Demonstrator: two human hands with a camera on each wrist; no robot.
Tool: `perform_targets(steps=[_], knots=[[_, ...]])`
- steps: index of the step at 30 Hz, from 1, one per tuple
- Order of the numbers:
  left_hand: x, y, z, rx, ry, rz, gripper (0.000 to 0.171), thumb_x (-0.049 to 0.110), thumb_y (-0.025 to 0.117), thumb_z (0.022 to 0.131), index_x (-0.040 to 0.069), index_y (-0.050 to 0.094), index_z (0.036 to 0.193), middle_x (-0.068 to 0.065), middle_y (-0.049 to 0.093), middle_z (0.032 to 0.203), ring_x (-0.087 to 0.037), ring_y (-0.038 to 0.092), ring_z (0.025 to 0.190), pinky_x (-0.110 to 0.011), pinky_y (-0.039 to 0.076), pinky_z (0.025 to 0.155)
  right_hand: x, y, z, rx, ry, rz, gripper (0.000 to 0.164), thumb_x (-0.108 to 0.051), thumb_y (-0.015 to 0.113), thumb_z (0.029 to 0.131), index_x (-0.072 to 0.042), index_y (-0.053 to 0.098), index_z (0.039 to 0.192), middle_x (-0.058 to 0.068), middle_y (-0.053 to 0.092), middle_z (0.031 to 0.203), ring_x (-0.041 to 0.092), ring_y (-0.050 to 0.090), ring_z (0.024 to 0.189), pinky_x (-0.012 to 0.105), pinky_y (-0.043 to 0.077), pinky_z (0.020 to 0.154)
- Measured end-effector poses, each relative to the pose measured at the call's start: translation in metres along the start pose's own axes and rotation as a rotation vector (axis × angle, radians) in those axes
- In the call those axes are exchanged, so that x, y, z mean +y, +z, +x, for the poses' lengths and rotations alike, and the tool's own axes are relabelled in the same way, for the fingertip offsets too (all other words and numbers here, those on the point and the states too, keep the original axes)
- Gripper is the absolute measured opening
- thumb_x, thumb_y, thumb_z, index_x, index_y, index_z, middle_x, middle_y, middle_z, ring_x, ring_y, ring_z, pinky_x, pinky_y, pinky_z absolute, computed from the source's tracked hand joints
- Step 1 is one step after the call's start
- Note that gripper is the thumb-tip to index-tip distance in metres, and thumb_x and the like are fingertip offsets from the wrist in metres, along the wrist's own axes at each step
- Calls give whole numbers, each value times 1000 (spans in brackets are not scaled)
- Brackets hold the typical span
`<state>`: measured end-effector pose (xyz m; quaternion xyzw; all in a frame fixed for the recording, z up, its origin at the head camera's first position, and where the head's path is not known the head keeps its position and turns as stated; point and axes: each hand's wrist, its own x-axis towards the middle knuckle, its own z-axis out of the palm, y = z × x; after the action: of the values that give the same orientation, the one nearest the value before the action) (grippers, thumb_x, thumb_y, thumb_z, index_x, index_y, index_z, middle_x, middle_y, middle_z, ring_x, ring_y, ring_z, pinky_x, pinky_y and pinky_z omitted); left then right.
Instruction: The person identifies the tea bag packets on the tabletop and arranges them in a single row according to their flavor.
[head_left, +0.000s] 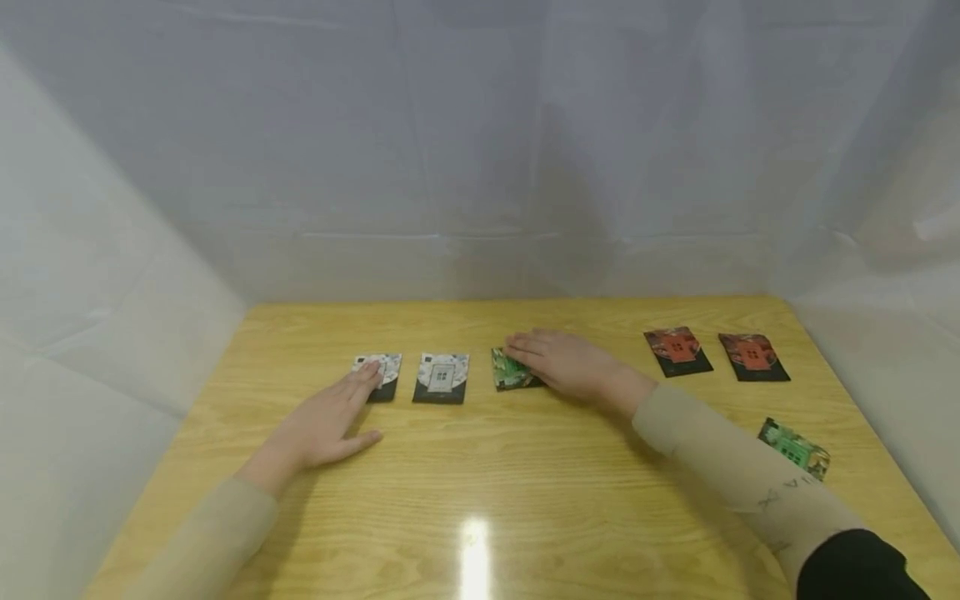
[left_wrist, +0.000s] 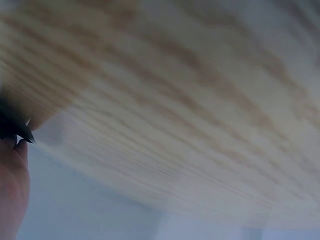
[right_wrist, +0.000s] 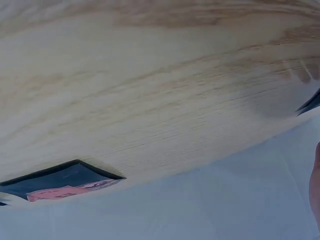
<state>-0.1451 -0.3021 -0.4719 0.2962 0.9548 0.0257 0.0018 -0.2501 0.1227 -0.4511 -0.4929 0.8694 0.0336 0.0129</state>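
My left hand (head_left: 326, 429) lies with straight fingertips on a flat packet with a white-and-black front (head_left: 387, 387), its thumb spread out over the table. Just right of that packet lies a matching white-and-black packet (head_left: 440, 379). Fingers extended, my right hand (head_left: 566, 362) rests over a green-and-black packet (head_left: 510, 373) and hides its right part. At the left edge of the left wrist view, the left hand (left_wrist: 12, 185) touches a dark packet edge (left_wrist: 12, 122). Only a sliver of the right hand (right_wrist: 315, 192) shows in the right wrist view.
Two red-and-black packets (head_left: 678, 350) (head_left: 753, 357) lie side by side at the back right of the wooden table (head_left: 480, 475). Another green packet (head_left: 795, 448) lies askew beyond the right forearm, partly covered by it. White sheeting (head_left: 480, 167) encloses the table's back and sides.
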Motion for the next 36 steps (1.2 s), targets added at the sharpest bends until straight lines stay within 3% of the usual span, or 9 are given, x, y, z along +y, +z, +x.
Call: perform_targets(steps=[7, 14, 24, 36], knots=[[-1, 0, 0, 16, 16, 14, 90, 54, 58, 103, -10, 32, 161, -29, 27, 172, -46, 32, 159, -57, 35, 129, 0, 5, 0, -40, 7, -7, 52, -17, 37, 116, -14, 33, 167, 7, 35, 174, 30, 37, 160, 50, 31, 133], [-4, 0, 1, 11, 20, 22, 91, 54, 58, 103, -10, 31, 162, -28, 26, 172, -45, 32, 159, -56, 35, 129, 0, 14, -1, 4, -19, -34, 51, -22, 45, 115, -12, 40, 164, 8, 42, 170, 29, 45, 156, 47, 37, 131], [-2, 0, 3, -10, 12, 23, 90, 54, 58, 103, -10, 31, 162, -28, 25, 173, -44, 30, 160, -54, 34, 130, -7, 13, -5, 42, -6, 8, 51, -30, 49, 114, -11, 46, 161, 12, 47, 166, 32, 51, 150, 48, 42, 127], [-1, 0, 3, -11, 13, 28, 91, 54, 58, 103, -10, 31, 161, -28, 26, 172, -45, 31, 160, -54, 34, 130, -24, 17, 0, 68, 132, -36, 52, -38, 51, 112, -9, 55, 155, 13, 58, 157, 31, 61, 138, 46, 56, 114]])
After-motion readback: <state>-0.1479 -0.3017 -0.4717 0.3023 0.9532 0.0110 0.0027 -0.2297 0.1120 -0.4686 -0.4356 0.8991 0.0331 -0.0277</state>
